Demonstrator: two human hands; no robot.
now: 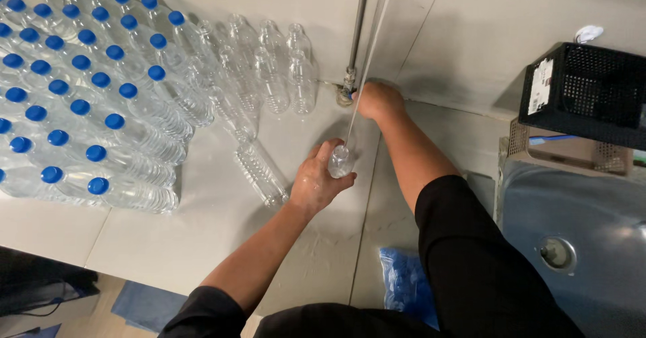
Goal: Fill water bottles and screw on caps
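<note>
Filling clear bottle [340, 162], left hand [315, 182]

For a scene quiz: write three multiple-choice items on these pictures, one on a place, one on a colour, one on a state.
1. Where is the right hand?
A. at the valve at the foot of the wall pipe
B. in the metal sink
C. on the black basket

2. What colour are the caps on the filled bottles?
A. red
B. blue
C. white

3. How is the bottle in the left hand?
A. capped
B. crushed flat
C. uncapped, with a thin tube reaching its mouth

Answers:
1 A, the hand rests where the pipe meets the counter.
2 B, every cap shows blue.
3 C, its mouth is open under the tube.
</note>
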